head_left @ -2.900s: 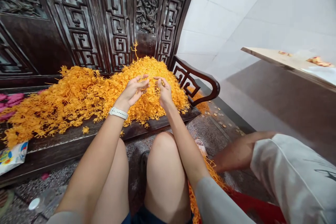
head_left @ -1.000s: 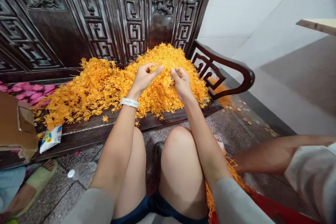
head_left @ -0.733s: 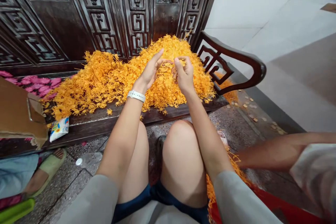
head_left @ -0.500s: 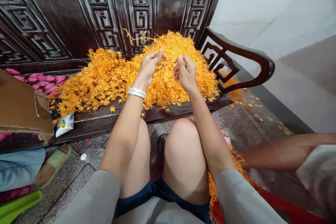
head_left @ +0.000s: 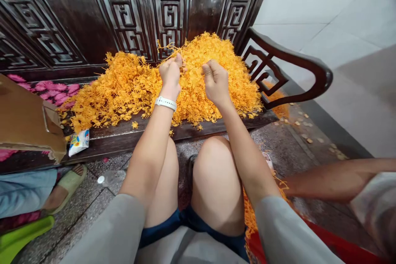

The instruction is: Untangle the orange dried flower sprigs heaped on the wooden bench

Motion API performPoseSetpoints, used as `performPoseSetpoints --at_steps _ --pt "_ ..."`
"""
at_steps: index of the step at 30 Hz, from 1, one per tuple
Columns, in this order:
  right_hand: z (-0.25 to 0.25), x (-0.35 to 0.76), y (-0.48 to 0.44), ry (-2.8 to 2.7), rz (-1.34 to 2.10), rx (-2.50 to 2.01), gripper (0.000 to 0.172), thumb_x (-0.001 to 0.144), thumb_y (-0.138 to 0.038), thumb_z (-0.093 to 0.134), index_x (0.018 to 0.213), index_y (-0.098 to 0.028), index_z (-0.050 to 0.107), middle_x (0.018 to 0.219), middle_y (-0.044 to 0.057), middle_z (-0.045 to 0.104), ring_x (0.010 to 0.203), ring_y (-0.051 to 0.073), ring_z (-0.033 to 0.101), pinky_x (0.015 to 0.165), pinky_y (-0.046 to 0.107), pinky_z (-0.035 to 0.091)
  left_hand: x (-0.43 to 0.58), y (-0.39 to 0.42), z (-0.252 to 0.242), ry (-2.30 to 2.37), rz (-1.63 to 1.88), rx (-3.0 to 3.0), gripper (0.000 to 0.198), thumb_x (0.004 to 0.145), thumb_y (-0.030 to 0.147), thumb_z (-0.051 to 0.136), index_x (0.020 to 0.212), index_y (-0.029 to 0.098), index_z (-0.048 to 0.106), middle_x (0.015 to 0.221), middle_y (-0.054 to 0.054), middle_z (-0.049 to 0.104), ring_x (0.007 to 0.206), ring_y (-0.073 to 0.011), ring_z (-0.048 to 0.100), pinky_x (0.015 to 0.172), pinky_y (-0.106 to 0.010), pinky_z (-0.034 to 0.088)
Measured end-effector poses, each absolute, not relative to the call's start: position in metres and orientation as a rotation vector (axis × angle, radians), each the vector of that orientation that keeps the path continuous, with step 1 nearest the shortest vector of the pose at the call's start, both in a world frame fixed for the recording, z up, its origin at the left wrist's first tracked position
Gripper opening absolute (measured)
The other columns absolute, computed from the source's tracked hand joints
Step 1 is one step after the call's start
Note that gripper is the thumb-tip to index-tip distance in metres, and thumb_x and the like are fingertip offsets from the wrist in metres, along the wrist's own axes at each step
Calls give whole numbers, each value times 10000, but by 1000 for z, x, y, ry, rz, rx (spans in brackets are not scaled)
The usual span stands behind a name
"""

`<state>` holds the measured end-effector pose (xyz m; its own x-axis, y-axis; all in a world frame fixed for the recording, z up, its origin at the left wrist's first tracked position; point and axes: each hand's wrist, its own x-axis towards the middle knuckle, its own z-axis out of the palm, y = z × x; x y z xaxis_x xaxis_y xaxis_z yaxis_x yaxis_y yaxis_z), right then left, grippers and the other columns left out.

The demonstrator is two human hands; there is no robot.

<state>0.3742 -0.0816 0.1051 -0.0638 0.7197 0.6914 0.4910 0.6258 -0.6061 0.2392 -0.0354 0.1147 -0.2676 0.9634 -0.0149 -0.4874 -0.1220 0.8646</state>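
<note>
A large heap of orange-yellow artificial flower pieces (head_left: 117, 95) covers the seat of a dark carved wooden bench (head_left: 107, 144). Over the heap, my left hand (head_left: 169, 75), with a white band on its wrist, is closed around a thin orange plastic stem (head_left: 164, 47) that sticks out past the fingers toward the bench back. A short gap to the right, my right hand (head_left: 216, 81) is also closed, thumb pressed against the curled fingers. Anything in that pinch is hidden or too small to name.
A brown cardboard box (head_left: 26, 119), pink flowers (head_left: 54, 90) and a white packet (head_left: 79, 142) sit on the bench's left. The bench armrest (head_left: 321, 76) curves out at right. Another person's leg (head_left: 328, 177) is at right; a sandalled foot (head_left: 68, 185) and plastic bottle (head_left: 113, 179) are at left.
Both hands have closed more tightly, fingers curling in. The stem at my left hand has swung and shows shorter now. The whole view has shifted slightly.
</note>
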Motion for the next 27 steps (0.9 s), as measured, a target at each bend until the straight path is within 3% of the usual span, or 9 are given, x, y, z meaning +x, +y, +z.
performPoseSetpoints --at_steps 5,8,10,12,14,16,18,22,27 --pt "150 331 -150 -2011 425 -662 505 1081 -608 427 811 -213 588 707 7 528 674 138 514 673 293 441 215 -5 100 1058 1678 276 271 1026 319 649 782 209 602 694 -5 599 661 -128 570 578 -278 420" --pt "180 331 -183 -2201 822 -343 478 1087 -554 468 839 -186 647 724 14 586 642 108 533 633 257 434 186 -3 103 948 1724 195 377 1037 528 608 809 229 580 684 -11 578 689 -126 544 548 -268 386" --pt "185 344 -177 -2248 1137 -136 418 1055 -534 556 848 -190 671 669 -4 575 573 93 513 573 234 425 171 -8 107 835 1810 283 474 939 710 636 869 241 616 764 -31 639 761 -139 569 557 -263 398" --pt "174 360 -149 -1853 1232 -154 405 1033 -598 548 884 -238 659 619 -48 501 475 83 410 482 219 377 164 -16 112 778 1855 387 591 849 828 625 950 246 657 873 -51 689 835 -154 599 582 -261 421" --pt "151 374 -112 -1513 1156 -488 598 972 -822 392 1113 -304 655 821 -7 613 606 127 543 550 254 476 165 -23 114 774 1846 455 663 850 872 551 1000 237 674 959 -62 704 870 -145 607 602 -252 423" --pt "124 382 -80 -1280 1051 -772 781 903 -929 302 1241 -303 624 1075 65 664 820 174 665 666 316 559 171 -28 115 803 1819 494 677 886 861 506 1015 219 678 1013 -73 703 879 -131 611 616 -246 424" --pt "102 381 -63 -1196 984 -926 831 858 -968 322 1279 -309 605 1175 90 660 872 189 684 676 330 573 181 -32 115 846 1795 536 635 908 816 557 1009 203 683 1043 -83 701 887 -136 628 634 -250 445" --pt "84 365 -62 -1354 937 -977 776 800 -977 450 1105 -288 631 904 41 658 710 166 628 592 293 537 204 -40 117 903 1767 655 458 990 629 625 969 177 698 1033 -76 695 866 -135 660 677 -252 493" --pt "104 348 -84 -1653 590 -1043 663 896 -887 465 719 -251 512 620 7 457 648 183 531 617 324 488 214 -35 113 1087 1744 744 286 1019 462 648 929 203 726 1079 -71 759 835 -128 674 700 -260 526"
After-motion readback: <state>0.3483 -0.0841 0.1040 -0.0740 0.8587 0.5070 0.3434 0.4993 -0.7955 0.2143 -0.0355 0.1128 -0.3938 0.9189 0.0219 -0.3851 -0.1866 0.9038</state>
